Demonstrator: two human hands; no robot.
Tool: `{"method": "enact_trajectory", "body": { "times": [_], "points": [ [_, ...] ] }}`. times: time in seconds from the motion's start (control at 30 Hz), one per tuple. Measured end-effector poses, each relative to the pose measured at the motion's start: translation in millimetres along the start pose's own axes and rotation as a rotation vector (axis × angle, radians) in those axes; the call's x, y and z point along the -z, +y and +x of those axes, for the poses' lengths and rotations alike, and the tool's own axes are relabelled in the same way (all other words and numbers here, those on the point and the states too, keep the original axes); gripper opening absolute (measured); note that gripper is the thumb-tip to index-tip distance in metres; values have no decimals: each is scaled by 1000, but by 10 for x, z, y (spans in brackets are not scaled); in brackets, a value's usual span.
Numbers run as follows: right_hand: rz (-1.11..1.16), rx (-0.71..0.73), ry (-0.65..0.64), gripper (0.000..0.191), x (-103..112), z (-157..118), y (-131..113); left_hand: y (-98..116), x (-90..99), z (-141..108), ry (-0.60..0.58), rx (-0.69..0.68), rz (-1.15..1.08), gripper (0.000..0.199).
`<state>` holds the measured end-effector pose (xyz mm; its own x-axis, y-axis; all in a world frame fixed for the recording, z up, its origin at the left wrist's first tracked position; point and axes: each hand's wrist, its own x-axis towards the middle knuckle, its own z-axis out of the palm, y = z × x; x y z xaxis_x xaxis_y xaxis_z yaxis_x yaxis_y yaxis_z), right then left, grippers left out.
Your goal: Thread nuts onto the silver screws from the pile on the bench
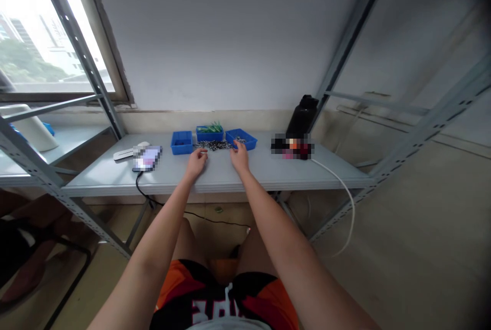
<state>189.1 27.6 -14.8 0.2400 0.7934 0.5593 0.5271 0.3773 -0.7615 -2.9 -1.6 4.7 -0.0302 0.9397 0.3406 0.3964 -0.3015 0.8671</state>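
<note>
A loose pile of small dark and silvery pieces (pixel 215 145) lies on the grey shelf table, too small to name. Just left of its near edge rests my left hand (pixel 197 162), its fingers loosely bent and a little apart, with nothing visible in them. My right hand (pixel 240 157) is at the near rim of the right blue tray (pixel 251 142), fingers drawn together; what they hold is too small to make out. Some small shiny pieces show in that tray by the fingertips. A left blue tray (pixel 181 150) holds dark items, and a middle blue tray (pixel 209 136) holds green, stick-like pieces.
A phone (pixel 148 158) with a black cable and a white object (pixel 123 154) lie at left. On the right stand a black bottle (pixel 302 117) and a blurred dark item (pixel 292 147) near a white cable (pixel 351 202). Metal uprights (pixel 347 43) frame the table (pixel 218 180). Another person's legs (pixel 34 248) show at lower left.
</note>
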Motion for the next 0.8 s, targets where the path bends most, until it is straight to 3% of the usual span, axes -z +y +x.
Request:
{"method": "enact_trajectory", "body": {
  "times": [0.27,0.53,0.67,0.8],
  "points": [
    [93,-158,38,58,-39,96,146,60,-5,-30,-16,13,5,28],
    [190,-208,-15,76,-38,94,169,91,2,-42,-22,31,9,28],
    [189,-154,16,67,-29,52,135,91,4,-54,7,-6,102,29],
    [154,-124,-8,52,-8,19,71,139,-17,-34,36,-12,341,27]
  ]
}}
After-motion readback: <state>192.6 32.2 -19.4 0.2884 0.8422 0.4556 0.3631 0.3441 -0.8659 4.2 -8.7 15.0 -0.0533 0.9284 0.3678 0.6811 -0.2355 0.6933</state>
